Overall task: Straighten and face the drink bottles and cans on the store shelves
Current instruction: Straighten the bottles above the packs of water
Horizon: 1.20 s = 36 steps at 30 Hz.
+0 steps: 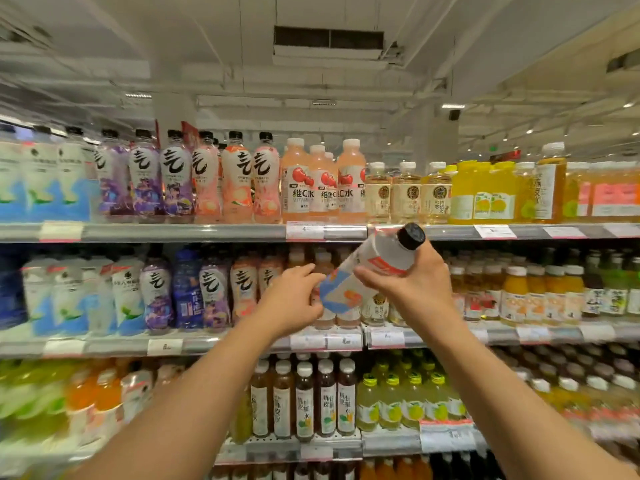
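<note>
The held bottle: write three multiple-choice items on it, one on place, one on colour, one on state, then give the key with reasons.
1. Where is the held bottle?
A. Standing on the top shelf
B. In the air in front of the middle shelf
C. Lying on the bottom shelf

2. What colour is its cap?
A. Black
B. White
C. Yellow

3. How is the bottle oriented?
A. Upright
B. Upside down
C. Tilted, cap up and to the right

Key: 1 B, since the left hand holds its base and the right hand grips near its neck, in front of the middle shelf. 2 A, as the cap shows black against the shelf rail. 3 C, because the base sits lower left and the cap upper right.
</note>
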### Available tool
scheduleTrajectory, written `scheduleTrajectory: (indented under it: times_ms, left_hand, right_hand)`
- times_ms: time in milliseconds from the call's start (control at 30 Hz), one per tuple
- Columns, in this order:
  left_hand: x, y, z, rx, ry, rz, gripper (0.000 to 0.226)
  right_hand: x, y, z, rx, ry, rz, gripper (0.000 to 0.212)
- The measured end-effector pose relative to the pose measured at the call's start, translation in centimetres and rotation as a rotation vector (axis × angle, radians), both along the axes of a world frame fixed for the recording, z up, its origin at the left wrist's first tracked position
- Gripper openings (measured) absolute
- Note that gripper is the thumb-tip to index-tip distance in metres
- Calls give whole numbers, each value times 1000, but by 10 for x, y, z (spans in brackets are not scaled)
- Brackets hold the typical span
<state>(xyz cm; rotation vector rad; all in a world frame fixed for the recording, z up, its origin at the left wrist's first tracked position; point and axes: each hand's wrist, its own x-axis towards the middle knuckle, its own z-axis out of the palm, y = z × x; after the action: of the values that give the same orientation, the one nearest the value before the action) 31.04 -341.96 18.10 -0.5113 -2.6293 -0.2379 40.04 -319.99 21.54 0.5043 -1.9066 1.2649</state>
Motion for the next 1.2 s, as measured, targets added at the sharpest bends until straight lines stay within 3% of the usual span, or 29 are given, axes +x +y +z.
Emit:
scheduleTrajectory:
  times_ms: [100, 267, 500, 600, 833, 933, 1033, 1100, 1200]
  left_hand:
    - [46, 5, -41, -20, -46, -25, 63]
    - [118, 1, -94, 5, -197, 56, 68]
    - [184, -26, -155, 68, -373, 158, 63]
    - [195, -44, -169, 100, -412, 222, 61]
    - [196, -107, -197, 163, -465, 311, 59]
    - [188, -143, -211, 200, -480, 348, 61]
    - [167, -182, -219, 210, -486, 381, 62]
    - [145, -208, -220, 234, -486, 392, 62]
    - [104, -242, -218, 295, -447, 400, 56]
  right_hand:
    - [31, 18, -45, -93, -132, 39, 48]
    - [76, 45, -123, -134, -339, 57, 76]
    - [115, 32, -171, -33, -482, 190, 59]
    - [114, 20, -183, 8, -524, 211, 65]
    - [94, -26, -197, 174, -568, 218, 53]
    - [79, -57, -202, 258, -580, 167, 65]
    - [59, -90, -207, 297, -588, 160, 61]
    - [42, -114, -211, 337, -601, 133, 74]
    - [13, -146, -217, 431, -615, 63, 112]
